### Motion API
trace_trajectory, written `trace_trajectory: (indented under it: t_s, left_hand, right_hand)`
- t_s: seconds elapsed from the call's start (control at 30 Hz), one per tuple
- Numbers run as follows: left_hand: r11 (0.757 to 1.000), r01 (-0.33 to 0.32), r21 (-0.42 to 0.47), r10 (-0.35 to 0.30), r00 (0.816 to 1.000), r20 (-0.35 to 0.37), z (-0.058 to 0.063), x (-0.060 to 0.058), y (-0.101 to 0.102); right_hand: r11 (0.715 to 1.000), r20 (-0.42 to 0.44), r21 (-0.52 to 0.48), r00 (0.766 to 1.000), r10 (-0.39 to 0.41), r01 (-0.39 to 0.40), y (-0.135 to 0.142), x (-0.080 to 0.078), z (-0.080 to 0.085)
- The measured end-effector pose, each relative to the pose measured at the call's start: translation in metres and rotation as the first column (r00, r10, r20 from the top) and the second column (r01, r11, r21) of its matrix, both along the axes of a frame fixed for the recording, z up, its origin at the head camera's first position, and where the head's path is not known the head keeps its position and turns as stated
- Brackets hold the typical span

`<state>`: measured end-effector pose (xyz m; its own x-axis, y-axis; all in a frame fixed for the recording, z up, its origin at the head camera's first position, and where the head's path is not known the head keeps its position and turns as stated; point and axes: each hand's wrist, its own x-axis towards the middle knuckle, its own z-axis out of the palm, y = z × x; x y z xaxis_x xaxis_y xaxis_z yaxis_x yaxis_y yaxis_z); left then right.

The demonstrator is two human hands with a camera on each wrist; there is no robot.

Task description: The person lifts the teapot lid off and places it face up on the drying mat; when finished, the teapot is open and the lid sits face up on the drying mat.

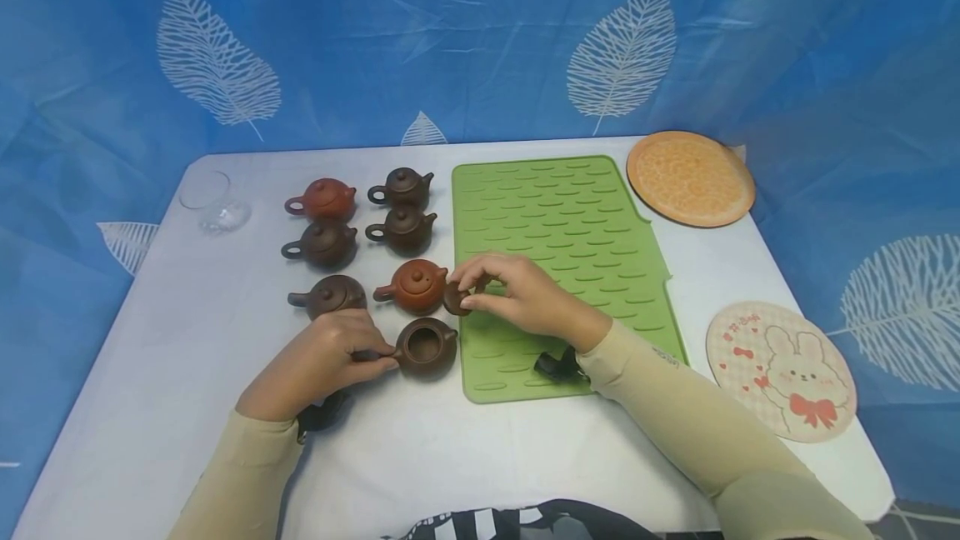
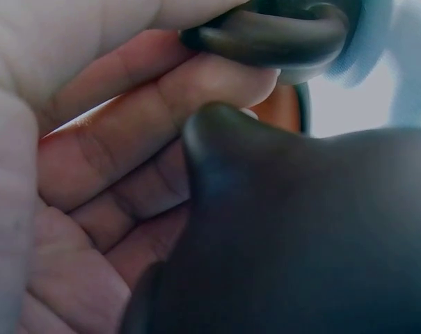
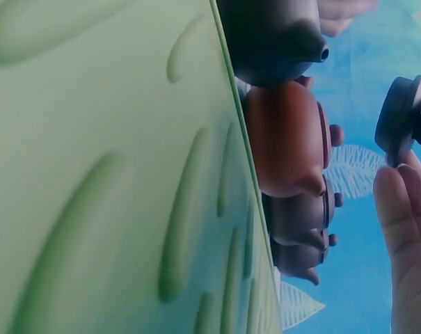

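My left hand (image 1: 330, 357) pinches the handle (image 2: 287, 35) of a dark brown teapot (image 1: 442, 361), whose top is uncovered and whose round opening faces up. The teapot stands on the white table, left of the green mat's edge. My right hand (image 1: 517, 294) holds a small dark lid (image 1: 454, 299) between thumb and fingers, beside the spout of a reddish-brown teapot (image 1: 417, 286). In the right wrist view, the lid (image 3: 398, 115) is tilted on edge, up off the mat. Another dark teapot's spout (image 2: 220, 139) fills the left wrist view's foreground, close to my left fingers.
Several more lidded teapots stand in two columns, among them a red one (image 1: 330, 200) and a dark one (image 1: 405, 187). A green mat (image 1: 555, 232) lies under my right forearm. Clear glassware (image 1: 225, 215) is far left; a round orange mat (image 1: 690, 177) and a bunny mat (image 1: 780, 369) lie right.
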<state>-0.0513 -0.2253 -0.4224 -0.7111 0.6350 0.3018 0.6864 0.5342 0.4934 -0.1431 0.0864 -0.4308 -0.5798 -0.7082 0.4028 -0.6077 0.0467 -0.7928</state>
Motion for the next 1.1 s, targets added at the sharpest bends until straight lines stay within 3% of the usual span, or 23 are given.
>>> trace_trajectory:
  t_s: [0.1, 0.37, 0.53, 0.77, 1.1]
  left_hand:
    - [1.0, 0.002, 0.003, -0.002, 1.0, -0.006, 0.0, 0.0, 0.001]
    - [1.0, 0.011, 0.017, -0.011, 1.0, -0.022, 0.0, 0.0, 0.002]
    - [1.0, 0.012, 0.02, -0.012, 0.999, -0.031, 0.0, 0.0, 0.001]
    - [1.0, 0.005, 0.013, -0.004, 1.0, -0.027, 0.001, 0.0, 0.002]
    - [1.0, 0.006, 0.021, -0.006, 0.999, -0.031, 0.003, 0.0, 0.003]
  right_hand:
    - [0.999, 0.052, -0.04, 0.999, 0.009, -0.007, 0.003, -0.001, -0.003]
    - [0.996, -0.001, -0.087, 1.0, -0.012, 0.012, 0.014, -0.005, -0.009]
    - [0.988, 0.056, -0.154, 0.998, -0.026, 0.035, 0.024, -0.007, -0.011]
    - [0.973, 0.154, -0.21, 0.986, -0.067, 0.099, 0.035, -0.006, -0.009]
    - [0.949, 0.152, -0.228, 0.971, -0.186, 0.217, 0.055, -0.01, -0.003]
